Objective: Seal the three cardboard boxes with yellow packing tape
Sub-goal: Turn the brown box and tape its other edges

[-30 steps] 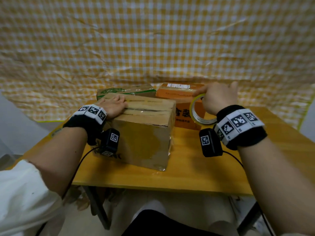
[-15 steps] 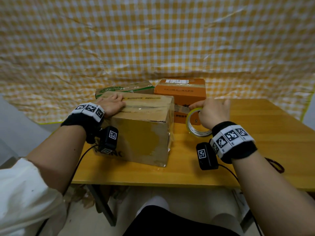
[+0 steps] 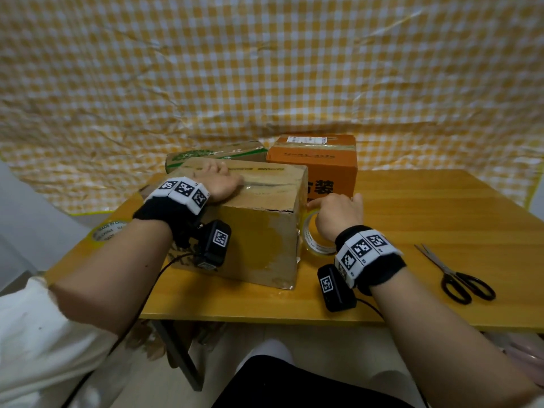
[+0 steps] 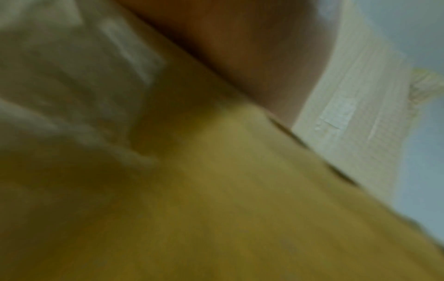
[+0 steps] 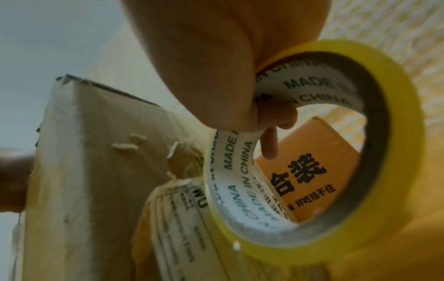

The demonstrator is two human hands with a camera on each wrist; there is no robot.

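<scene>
A brown cardboard box [image 3: 259, 240] stands at the table's front, its closed top flaps streaked with tape. My left hand [image 3: 219, 182] lies flat on the top, pressing it down. My right hand [image 3: 338, 213] grips a yellow tape roll [image 3: 316, 240] low beside the box's right side. In the right wrist view the fingers curl through the tape roll [image 5: 384, 133], next to the brown box [image 5: 84, 171]. An orange box [image 3: 326, 169] and a green-printed box [image 3: 217, 154] stand behind. The left wrist view is a blur of brown box [image 4: 240, 209].
Black-handled scissors [image 3: 459, 275] lie on the wooden table [image 3: 441, 207] at the right. A second tape roll [image 3: 106, 232] sits at the left edge. A yellow checked cloth [image 3: 265, 69] hangs behind the table.
My right hand has brought the tape roll down and towards me, from the orange box's top to the brown box's right side. The left hand stays on the box top.
</scene>
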